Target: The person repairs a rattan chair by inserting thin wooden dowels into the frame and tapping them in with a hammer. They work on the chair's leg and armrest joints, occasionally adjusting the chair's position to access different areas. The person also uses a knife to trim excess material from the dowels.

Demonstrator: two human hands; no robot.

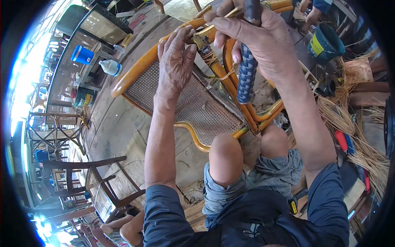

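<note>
A rattan chair frame (pixel 138 76) of glossy orange-brown poles, with a woven cane panel (pixel 205 111), lies tilted in front of my knees. My left hand (pixel 177 61) holds its upper rail, fingers bent over the pole beside a dark, worn joint (pixel 200 40). Above the frame, my right hand (pixel 261 39) is closed around the dark shaft of a tool whose black-and-grey patterned grip (pixel 247 76) hangs below it; the tool's upper end is cut off by the picture edge. A thin light strip (pixel 233 12) shows at the right fingertips. Pale binding (pixel 227 75) wraps the poles near the joint.
Loose cane strands (pixel 362 156) pile up at the right, below a dark green bucket (pixel 326 44). Left stand a dark wooden chair (pixel 117 199), a blue container (pixel 82 54) and a white bottle (pixel 110 68). Other people's limbs show at lower left and upper right.
</note>
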